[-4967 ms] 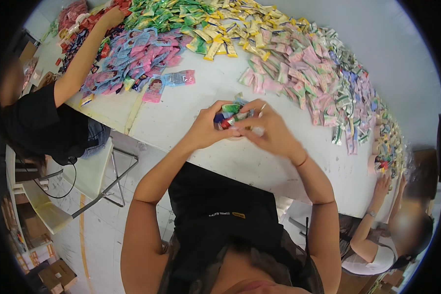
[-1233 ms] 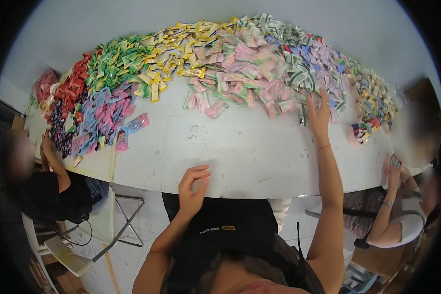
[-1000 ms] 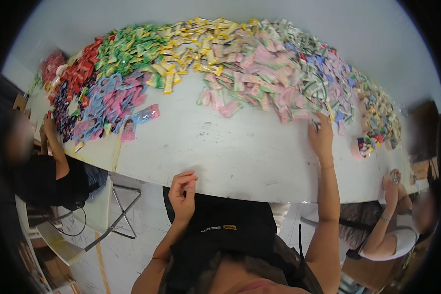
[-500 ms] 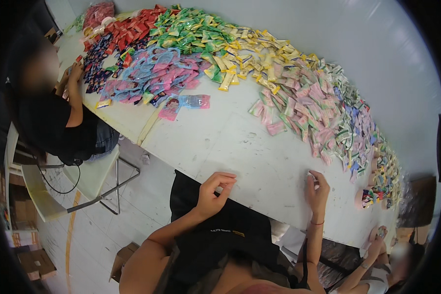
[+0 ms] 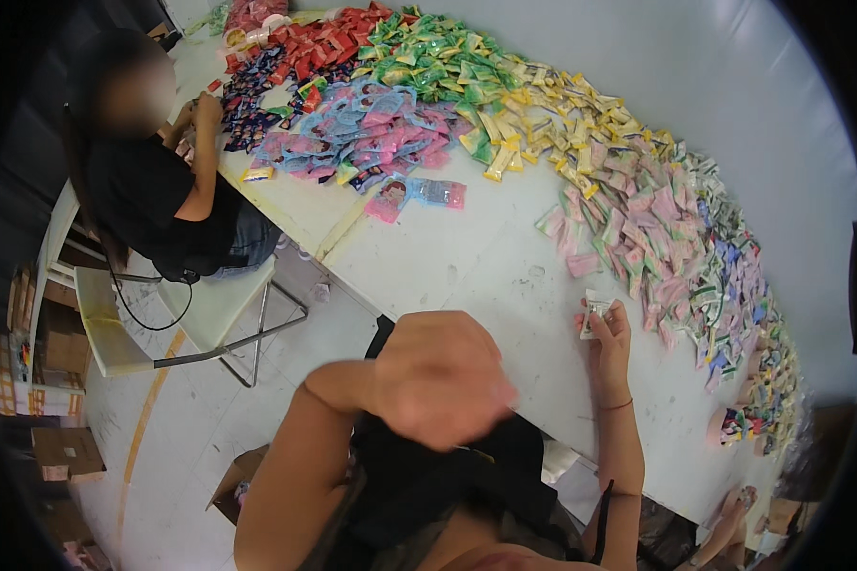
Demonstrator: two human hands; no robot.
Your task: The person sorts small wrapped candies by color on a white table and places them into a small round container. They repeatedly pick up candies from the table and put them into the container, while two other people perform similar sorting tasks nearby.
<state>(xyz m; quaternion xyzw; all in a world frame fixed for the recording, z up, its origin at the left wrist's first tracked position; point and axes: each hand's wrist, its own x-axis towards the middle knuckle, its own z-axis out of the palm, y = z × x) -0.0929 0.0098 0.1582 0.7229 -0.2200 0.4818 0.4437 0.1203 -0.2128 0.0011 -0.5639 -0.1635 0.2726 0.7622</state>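
My right hand (image 5: 614,343) is over the white table (image 5: 505,333), its fingers pinching a small whitish sachet (image 5: 593,306). Raised above the table's front edge, my left hand (image 5: 443,381) looks large and smeared by motion. Its back shows, the fingers are hidden or blurred, and I cannot make out anything in it. Pink-and-green sachets (image 5: 638,224) lie in a heap beyond my right hand. White-and-green sachets (image 5: 724,314) are piled to its right. Farther left, a pink-and-blue pouch (image 5: 414,197) with a cartoon figure lies on the table, apart from the pile of similar pouches (image 5: 367,133).
Yellow (image 5: 562,114), green (image 5: 438,57) and red packets (image 5: 328,43) form an arc along the wall. Filled cups (image 5: 733,425) stand at the right. A co-worker (image 5: 152,181) sits at the left on a folding chair (image 5: 114,324). Another person's hand (image 5: 733,514) shows at lower right.
My left hand has risen from the table edge toward the camera. My right hand has turned, and the sachet in it now shows clearly. The whole view has shifted.
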